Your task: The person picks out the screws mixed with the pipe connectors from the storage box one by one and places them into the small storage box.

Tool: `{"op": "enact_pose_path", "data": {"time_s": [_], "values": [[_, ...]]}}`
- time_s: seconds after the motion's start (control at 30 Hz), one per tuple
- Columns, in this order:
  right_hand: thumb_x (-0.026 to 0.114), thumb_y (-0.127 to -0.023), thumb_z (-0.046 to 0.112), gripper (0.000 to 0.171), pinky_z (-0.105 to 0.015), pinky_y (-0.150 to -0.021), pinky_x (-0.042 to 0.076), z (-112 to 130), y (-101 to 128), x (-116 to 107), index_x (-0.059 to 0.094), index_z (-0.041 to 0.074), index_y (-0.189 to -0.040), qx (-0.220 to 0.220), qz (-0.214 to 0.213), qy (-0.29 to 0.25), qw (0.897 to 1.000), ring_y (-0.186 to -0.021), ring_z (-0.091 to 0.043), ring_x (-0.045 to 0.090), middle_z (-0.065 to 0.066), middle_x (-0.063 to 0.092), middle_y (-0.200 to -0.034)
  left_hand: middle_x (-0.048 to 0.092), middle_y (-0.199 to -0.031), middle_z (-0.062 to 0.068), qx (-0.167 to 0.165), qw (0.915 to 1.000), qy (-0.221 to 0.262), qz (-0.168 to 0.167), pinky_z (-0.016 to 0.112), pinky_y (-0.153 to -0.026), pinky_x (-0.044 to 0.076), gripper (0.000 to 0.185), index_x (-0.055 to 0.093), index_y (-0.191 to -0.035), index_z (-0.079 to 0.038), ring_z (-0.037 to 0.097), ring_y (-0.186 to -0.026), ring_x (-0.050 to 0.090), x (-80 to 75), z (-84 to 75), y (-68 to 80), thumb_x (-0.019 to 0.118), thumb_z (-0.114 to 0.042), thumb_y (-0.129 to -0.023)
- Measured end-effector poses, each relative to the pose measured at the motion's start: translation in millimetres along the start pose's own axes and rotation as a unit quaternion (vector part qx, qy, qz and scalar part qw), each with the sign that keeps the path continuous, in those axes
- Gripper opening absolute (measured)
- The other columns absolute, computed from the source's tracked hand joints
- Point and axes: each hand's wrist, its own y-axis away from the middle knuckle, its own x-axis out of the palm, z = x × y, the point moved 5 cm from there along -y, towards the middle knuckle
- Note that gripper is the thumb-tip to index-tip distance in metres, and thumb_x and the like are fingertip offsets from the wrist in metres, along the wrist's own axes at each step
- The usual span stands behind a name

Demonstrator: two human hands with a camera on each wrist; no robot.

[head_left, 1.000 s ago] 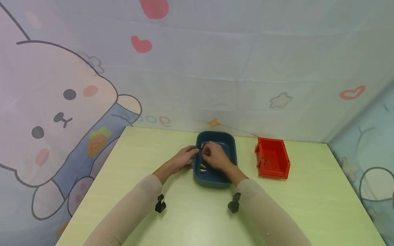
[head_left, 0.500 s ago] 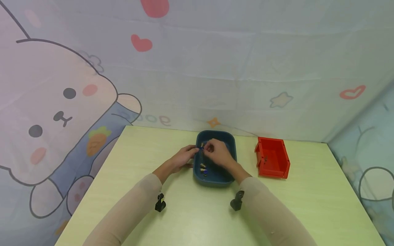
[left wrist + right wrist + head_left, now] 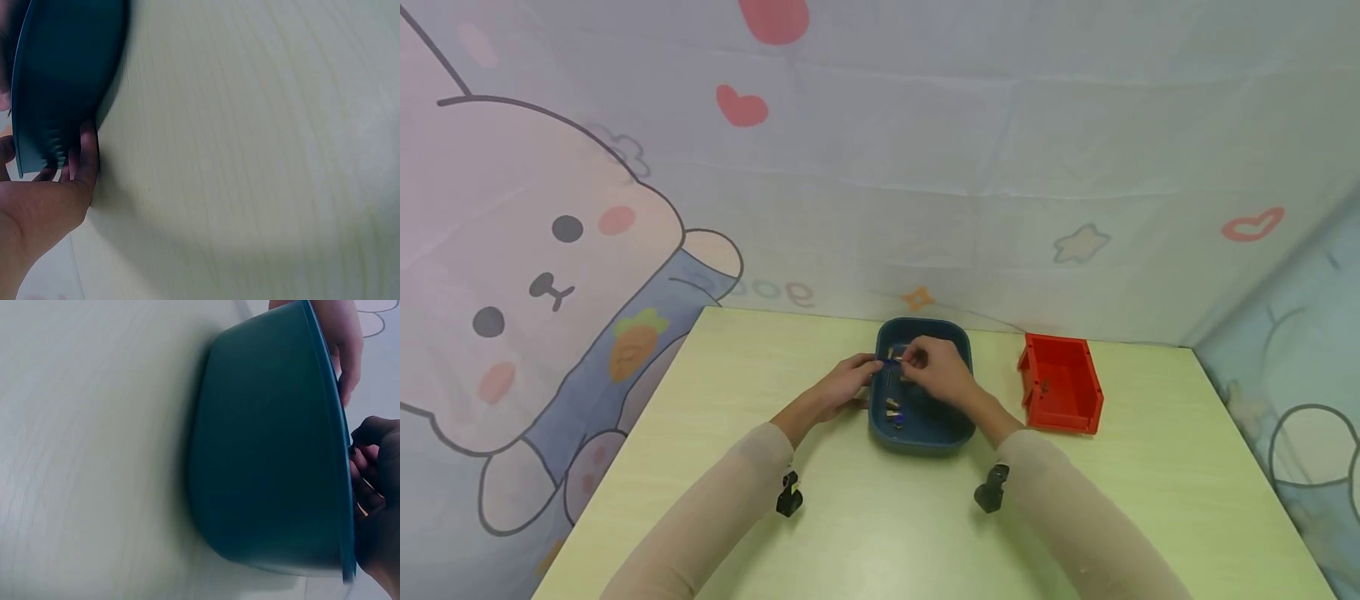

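The right hand (image 3: 936, 372) hangs over the far half of the dark blue tray (image 3: 958, 337), its fingertips pinched on a small metal part (image 3: 895, 356) held above the tray floor. The left hand (image 3: 847, 382) lies against the tray's left wall with its fingers curled over the rim, holding it. A few more small brass and blue pieces (image 3: 892, 410) lie loose in the tray's near end, too small to tell apart. A red bin (image 3: 1060, 385) stands on the pale green table (image 3: 730, 400) just to the right of the tray, apart from it. The right hand covers much of the tray's inside. Both wrist views are blurred and show mostly the tray's outer wall.
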Motion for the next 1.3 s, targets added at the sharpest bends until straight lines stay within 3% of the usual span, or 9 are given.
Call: {"op": "enact_pose_path", "data": {"time_s": [0.3,1.3], "values": [[0.075,-0.097,0.01,0.005,-0.033,-0.076,0.057,-0.8,6.8,-14.0,0.075,0.005,-0.098,-0.022,0.006,0.012,1.0,-0.081,-0.014,0.066,-0.002,0.073,-0.091,0.05,-0.157,0.018,-0.003,1.0,0.003,-0.004,0.049,-0.103,0.055,0.059,0.037,-0.162,-0.005,0.037,-0.146,0.047,-1.8,0.9,-1.0,0.051,-0.034,-0.113],[0.076,-0.095,0.007,0.003,-0.033,-0.074,0.057,-21.7,27.0,-34.0,0.074,0.006,-0.097,-0.012,0.011,0.042,0.999,-0.078,-0.016,0.062,-0.002,0.07,-0.088,0.05,-0.157,0.017,-0.003,0.9999,-0.007,-0.01,0.048,-0.103,0.055,0.059,0.038,-0.162,-0.006,0.036,-0.146,0.047,-0.7,1.8,-0.9,0.052,-0.036,-0.113]]}}
